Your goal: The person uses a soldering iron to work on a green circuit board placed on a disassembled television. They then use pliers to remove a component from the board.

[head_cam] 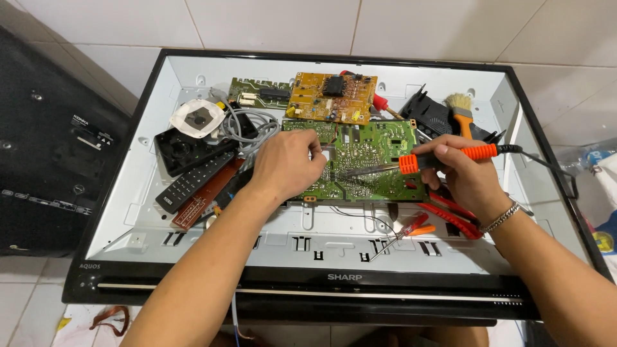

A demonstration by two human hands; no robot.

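It looked like a home repair spot on a white tiled floor. An opened flat television lay there, with circuit boards, a soldering iron, pliers and a brush.

White floor tiles with thin grout lines fill the scene under even, bright light; a black panel lies flat at left, and crumpled plastic packaging sits at the right edge
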